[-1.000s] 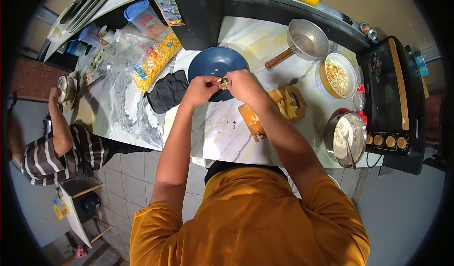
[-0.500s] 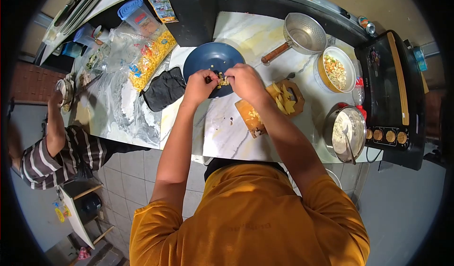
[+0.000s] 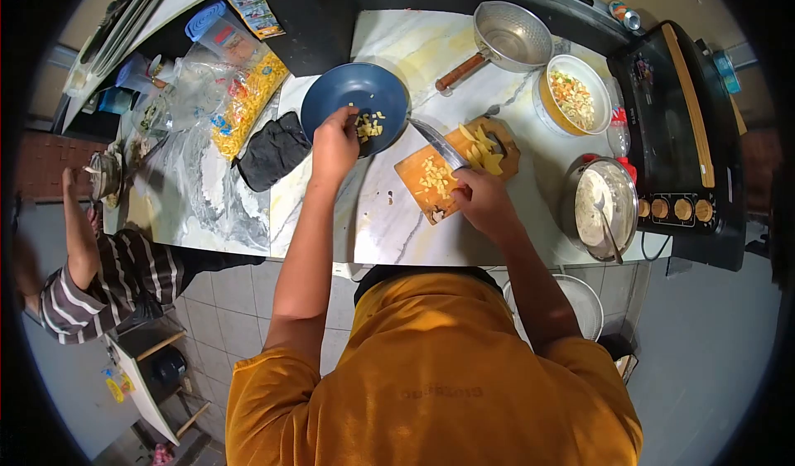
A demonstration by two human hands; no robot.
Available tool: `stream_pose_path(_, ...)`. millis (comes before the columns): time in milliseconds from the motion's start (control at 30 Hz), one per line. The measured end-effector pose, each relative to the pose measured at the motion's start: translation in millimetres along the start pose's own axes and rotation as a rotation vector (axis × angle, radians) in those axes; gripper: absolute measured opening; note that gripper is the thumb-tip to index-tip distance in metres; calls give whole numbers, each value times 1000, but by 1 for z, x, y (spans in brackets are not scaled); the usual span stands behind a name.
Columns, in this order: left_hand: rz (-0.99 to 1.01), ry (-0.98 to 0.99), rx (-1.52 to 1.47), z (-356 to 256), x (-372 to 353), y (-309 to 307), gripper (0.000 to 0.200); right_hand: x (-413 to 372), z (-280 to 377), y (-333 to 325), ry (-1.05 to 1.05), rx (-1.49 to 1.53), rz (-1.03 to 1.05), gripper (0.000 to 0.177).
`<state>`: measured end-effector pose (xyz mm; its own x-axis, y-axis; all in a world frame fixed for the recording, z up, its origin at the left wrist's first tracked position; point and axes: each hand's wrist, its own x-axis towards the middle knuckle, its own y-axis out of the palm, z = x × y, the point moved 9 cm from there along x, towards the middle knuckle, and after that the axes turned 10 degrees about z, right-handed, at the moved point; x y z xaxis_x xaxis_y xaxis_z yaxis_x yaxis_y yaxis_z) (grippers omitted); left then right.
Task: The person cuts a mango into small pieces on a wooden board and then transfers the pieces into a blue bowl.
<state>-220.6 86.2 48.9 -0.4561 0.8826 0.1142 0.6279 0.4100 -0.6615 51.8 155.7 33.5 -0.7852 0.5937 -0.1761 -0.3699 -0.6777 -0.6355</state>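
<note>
My right hand (image 3: pixel 482 201) grips a knife (image 3: pixel 439 144), its blade slanting up and left over the wooden cutting board (image 3: pixel 406 168). Beneath the blade, pale yellow diced pieces (image 3: pixel 433 178) lie on the board, with longer yellow slices (image 3: pixel 483 150) on its far part. At the near left side of the blue pan (image 3: pixel 344 81) is my left hand (image 3: pixel 334 145), fingers curled closed. What they hold, if anything, is hidden. Small yellow cubes (image 3: pixel 370 127) rest inside the pan, beside those fingers.
A saucepan (image 3: pixel 513 36) stands behind the board. To the right are a bowl of chopped vegetables (image 3: pixel 575 102), a metal bowl of flour (image 3: pixel 595 205) and an oven (image 3: pixel 679 135). Left are a black cloth (image 3: pixel 273 153), a pasta bag (image 3: pixel 248 102) and another person (image 3: pixel 108 276).
My right hand has left the pan and moved right to the cutting board, now holding the knife. My left hand stays at the pan. The view has shifted slightly.
</note>
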Motion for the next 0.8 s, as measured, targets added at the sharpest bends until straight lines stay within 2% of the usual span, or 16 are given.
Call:
stream_pose_path(67,-30,158,199,-6,-1,-3,30,-3,-2,6,-37,-27,-38,27)
stream_pose_path(100,-25,164,200,-13,-2,-5,30,-4,4,6,-79,-57,-70,28)
stream_pose_path(133,15,144,173,-17,-4,-5,26,-6,6,7,-74,-53,-75,28)
stream_pose_path(200,61,126,148,-30,-10,-4,22,-10,13,9,-99,-73,-67,16)
stream_pose_path(267,148,-28,-53,-30,-14,9,14,-8,7,14,-87,-76,-60,16)
stream_pose_path(333,160,76,-24,-47,-21,24,12,-7,0,20,-78,-82,-54,16)
stream_pose_path(400,220,207,-44,-63,-29,44,12,-7,2,18,-92,-119,-131,30)
stream_pose_path(500,587,215,-99,-60,-41,86,41,-4,11,15,-111,-115,-171,39)
stream_pose_path(533,588,215,-99,-59,-44,87,41,-4,15,14,-110,-115,-172,39)
stream_pose_path(600,656,233,4,-60,-49,94,67,1,12,21,10,-193,-46,39)
stream_pose_path(633,660,235,3,-62,-49,94,67,1,12,21,15,-192,-48,39)
stream_pose_path(700,718,201,60,-61,-48,98,79,8,14,25,6,-268,26,40)
stream_pose_path(800,749,203,54,-58,-47,101,82,11,16,24,-19,-265,40,38)
